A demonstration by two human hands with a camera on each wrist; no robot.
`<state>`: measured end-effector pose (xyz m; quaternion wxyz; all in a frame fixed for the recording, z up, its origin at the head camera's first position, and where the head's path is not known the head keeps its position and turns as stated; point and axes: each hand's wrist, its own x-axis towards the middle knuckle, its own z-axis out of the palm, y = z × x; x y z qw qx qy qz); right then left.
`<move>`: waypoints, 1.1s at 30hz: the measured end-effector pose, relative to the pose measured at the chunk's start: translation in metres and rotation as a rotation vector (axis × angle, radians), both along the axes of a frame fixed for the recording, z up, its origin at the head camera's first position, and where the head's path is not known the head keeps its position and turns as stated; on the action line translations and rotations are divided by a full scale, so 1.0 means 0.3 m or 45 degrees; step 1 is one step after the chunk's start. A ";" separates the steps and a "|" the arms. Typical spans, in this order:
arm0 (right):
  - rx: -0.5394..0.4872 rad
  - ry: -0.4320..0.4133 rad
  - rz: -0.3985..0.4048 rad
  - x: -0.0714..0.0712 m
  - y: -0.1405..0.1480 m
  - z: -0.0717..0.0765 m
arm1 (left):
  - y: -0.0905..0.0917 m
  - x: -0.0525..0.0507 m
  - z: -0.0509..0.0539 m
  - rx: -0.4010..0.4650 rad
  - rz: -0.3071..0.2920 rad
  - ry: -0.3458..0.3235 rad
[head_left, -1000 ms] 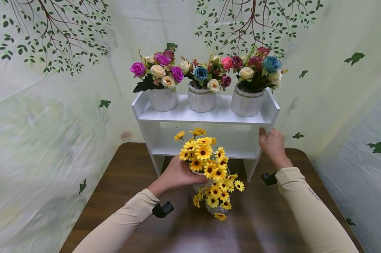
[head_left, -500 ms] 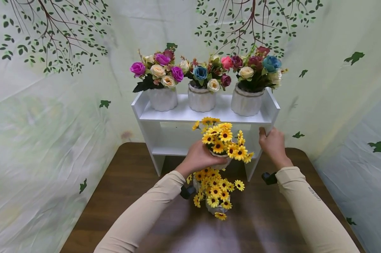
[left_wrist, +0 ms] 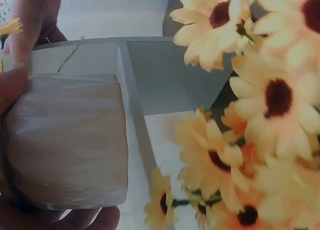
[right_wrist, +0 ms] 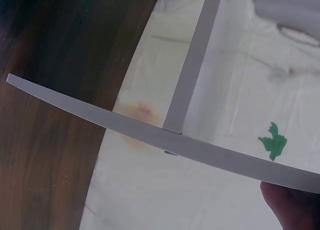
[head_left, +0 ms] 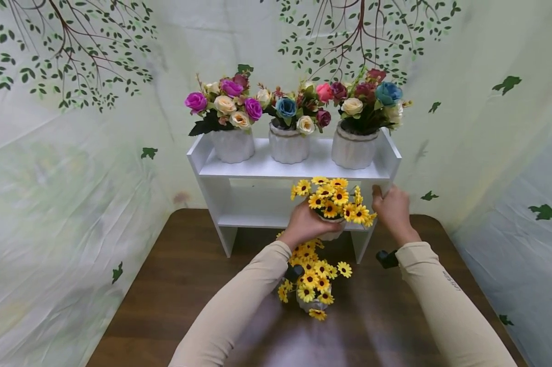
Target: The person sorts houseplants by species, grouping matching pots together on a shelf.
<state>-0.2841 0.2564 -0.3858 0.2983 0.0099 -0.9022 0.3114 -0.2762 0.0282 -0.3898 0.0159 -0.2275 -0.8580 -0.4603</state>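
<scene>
My left hand (head_left: 305, 223) holds a whitish flowerpot (left_wrist: 70, 140) of yellow daisy-like flowers (head_left: 333, 196), its fingers round the pot's side. That pot is held in front of the right half of the lower level of a white two-tier shelf (head_left: 320, 155); whether its base touches the lower board I cannot tell. My right hand (head_left: 393, 211) grips the shelf's right side panel (right_wrist: 135, 132) near the top board. More yellow flowers (head_left: 310, 279) stand on the table below my left wrist, in a whitish pot (head_left: 311, 305); my forearm partly covers the ones behind.
Along the top board stand a pot with purple and cream roses (head_left: 233, 145), a middle pot with a blue rose (head_left: 288, 145) and a right pot of mixed roses (head_left: 355, 148). A brown wooden table (head_left: 175, 285) bears the shelf. Leaf-printed cloth (head_left: 74, 168) hangs around.
My left hand has lifted the pot of yellow flowers away from the others and carried it right, to the lower shelf level. My right hand has stayed on the side panel.
</scene>
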 end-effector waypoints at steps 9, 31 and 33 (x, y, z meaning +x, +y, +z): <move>0.012 0.014 0.008 0.000 -0.021 -0.008 | 0.009 -0.034 -0.024 0.068 0.022 -0.066; 0.027 0.010 -0.010 0.006 -0.001 0.003 | 0.066 -0.130 -0.068 0.194 0.003 -0.146; 0.032 0.025 -0.005 0.004 -0.001 0.003 | 0.079 -0.138 -0.068 0.226 -0.007 -0.160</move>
